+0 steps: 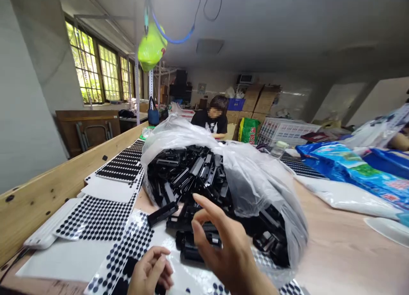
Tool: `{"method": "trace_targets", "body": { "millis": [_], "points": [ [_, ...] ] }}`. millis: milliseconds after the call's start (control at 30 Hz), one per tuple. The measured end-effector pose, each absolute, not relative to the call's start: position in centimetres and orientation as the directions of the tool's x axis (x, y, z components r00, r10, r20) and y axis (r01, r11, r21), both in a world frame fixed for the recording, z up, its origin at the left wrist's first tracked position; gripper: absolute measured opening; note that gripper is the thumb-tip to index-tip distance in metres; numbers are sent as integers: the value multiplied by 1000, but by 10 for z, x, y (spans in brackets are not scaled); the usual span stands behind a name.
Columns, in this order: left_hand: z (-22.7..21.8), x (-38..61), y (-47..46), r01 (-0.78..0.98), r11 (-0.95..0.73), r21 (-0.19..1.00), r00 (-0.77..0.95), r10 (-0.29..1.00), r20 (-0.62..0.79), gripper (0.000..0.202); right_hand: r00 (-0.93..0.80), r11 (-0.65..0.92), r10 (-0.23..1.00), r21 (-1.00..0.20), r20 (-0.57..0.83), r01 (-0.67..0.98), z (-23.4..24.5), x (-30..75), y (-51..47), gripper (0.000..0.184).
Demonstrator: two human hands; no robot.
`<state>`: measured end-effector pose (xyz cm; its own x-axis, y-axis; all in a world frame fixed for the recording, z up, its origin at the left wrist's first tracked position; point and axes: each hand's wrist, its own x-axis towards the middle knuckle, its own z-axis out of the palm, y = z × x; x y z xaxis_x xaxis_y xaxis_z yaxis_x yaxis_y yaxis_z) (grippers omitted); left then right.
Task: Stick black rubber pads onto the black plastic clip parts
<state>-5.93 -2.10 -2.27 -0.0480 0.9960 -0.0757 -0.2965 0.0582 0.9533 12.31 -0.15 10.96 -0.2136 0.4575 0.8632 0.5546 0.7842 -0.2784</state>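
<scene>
My right hand (228, 244) is raised in front of a pile of black plastic parts (194, 171). Its index finger and thumb are apart, and no object shows between them. Below and left of it, my left hand (151, 269) has curled fingers over the sheets; whatever they may hold is hidden. The parts spill from a large translucent plastic bag (258, 175) lying on its side. Black cylindrical parts (191, 246) lie between my hands, beside my right hand. Under my left hand runs a sheet of round black stickers (128, 248).
More dotted sheets (99, 216) are stacked on the left, along a wooden edge board (64, 180). A blue printed bag (351, 167) and white plastic lie on the table (338, 252) at right. Across the table sits another person (207, 120). A yellow-green bag (151, 50) hangs overhead.
</scene>
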Motion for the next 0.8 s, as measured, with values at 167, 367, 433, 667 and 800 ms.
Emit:
{"method": "trace_targets", "body": {
  "millis": [167, 367, 433, 667, 800],
  "points": [
    [-8, -63, -25, -249, 79, 965, 78, 995, -61, 50, -395, 632, 716, -292, 576, 718, 50, 123, 28, 16],
    [-11, -64, -24, -327, 118, 938, 111, 990, -86, 48, -486, 659, 742, -373, 461, 653, 13, 75, 63, 31],
    [-12, -64, -24, -342, 113, 933, 116, 990, -78, 50, -470, 645, 758, -411, 452, 644, 15, 63, 75, 27],
    [-13, -66, -25, -379, 118, 918, 108, 991, -83, 55, -172, 448, 892, -767, 418, 460, 46, 79, 48, 22],
    [-13, -67, -26, -428, 64, 901, 61, 997, -42, 58, -112, -93, 991, -980, -74, -175, 52, 93, 6, 47]
  ]
}}
